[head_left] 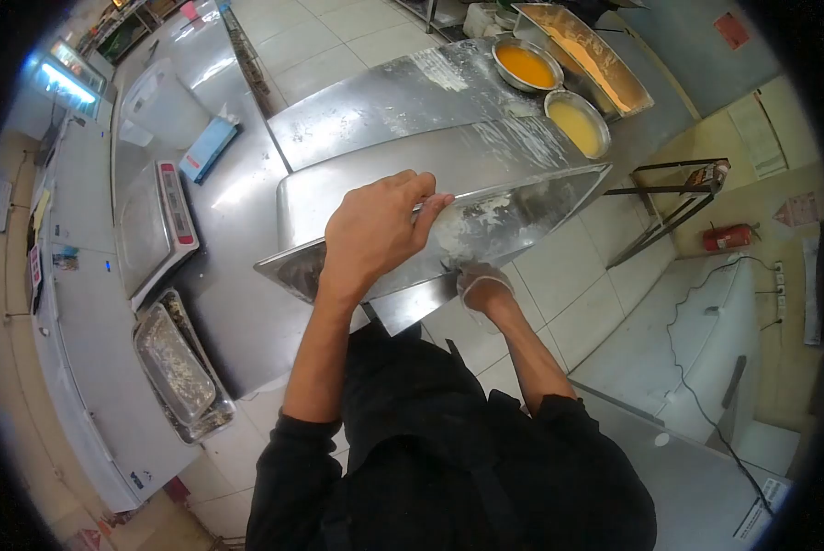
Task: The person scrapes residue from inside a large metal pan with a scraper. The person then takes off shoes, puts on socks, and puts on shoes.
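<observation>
Left hand (380, 225) grips rim of tilted, white-smeared metal tray (531, 213); gloved right hand (485, 287) at five o'clock, grip unclear; orange-filled bowl (533, 89), one o'clock.

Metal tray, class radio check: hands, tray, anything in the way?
Left hand: grip closed on rim, metal tray tilted. Right hand: gloved, at tray's lower side, hold unclear. Orange-filled bowl beyond tray; no blockage seen.

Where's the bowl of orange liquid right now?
In the head view, the orange-liquid bowl is at the upper right, on the metal table, between the paler yellow bowl and the long flour tray.
</observation>
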Demonstrator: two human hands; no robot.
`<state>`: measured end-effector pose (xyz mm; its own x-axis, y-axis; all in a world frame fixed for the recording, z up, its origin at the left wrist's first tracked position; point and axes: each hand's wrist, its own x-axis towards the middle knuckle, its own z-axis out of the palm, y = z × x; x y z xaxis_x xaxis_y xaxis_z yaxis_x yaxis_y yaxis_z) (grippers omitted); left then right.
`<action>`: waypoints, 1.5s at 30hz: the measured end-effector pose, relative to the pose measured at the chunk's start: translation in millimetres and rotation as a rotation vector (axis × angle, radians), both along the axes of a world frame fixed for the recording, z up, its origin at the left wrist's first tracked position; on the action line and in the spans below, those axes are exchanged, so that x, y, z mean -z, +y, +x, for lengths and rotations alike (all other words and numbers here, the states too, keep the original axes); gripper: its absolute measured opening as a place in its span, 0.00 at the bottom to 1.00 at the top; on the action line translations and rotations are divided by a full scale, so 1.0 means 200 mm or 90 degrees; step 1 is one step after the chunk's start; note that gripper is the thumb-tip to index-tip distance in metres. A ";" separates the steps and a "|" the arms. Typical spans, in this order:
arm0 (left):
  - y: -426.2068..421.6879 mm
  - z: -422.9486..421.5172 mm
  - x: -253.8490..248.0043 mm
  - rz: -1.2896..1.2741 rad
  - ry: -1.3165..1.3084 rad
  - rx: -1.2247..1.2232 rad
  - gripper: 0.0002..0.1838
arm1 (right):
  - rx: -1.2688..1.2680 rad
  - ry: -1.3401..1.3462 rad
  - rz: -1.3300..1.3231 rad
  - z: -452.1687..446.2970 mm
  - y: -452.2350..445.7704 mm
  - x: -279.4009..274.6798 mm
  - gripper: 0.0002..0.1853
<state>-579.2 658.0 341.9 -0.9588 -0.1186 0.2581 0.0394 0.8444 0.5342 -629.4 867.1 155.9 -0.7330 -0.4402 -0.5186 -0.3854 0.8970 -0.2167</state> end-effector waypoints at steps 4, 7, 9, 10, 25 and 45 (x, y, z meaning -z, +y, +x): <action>0.00 0.00 -0.01 -0.015 -0.018 0.029 0.15 | -0.069 0.051 0.013 -0.10 -0.10 0.13 0.14; -0.01 -0.02 0.00 -0.037 -0.002 0.020 0.14 | -0.059 0.061 -0.045 -0.15 -0.13 0.14 0.15; -0.01 -0.01 0.02 -0.033 0.015 0.011 0.14 | -0.094 0.084 -0.037 -0.24 -0.14 0.41 0.16; -0.01 0.00 0.03 -0.034 0.022 -0.004 0.14 | -0.137 0.097 -0.033 -0.25 -0.14 0.54 0.16; -0.04 0.09 0.06 -0.100 0.023 0.035 0.15 | -0.041 0.029 -0.037 -0.07 -0.24 0.10 0.14; -0.08 0.22 0.07 -0.075 0.054 0.018 0.16 | -0.250 0.081 -0.060 -0.07 -0.15 0.00 0.16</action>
<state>-535.0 642.7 328.8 -0.9355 -0.0562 0.3487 0.1047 0.8988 0.4257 -643.0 837.2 156.2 -0.5554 -0.7399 -0.3797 -0.7230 0.6552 -0.2192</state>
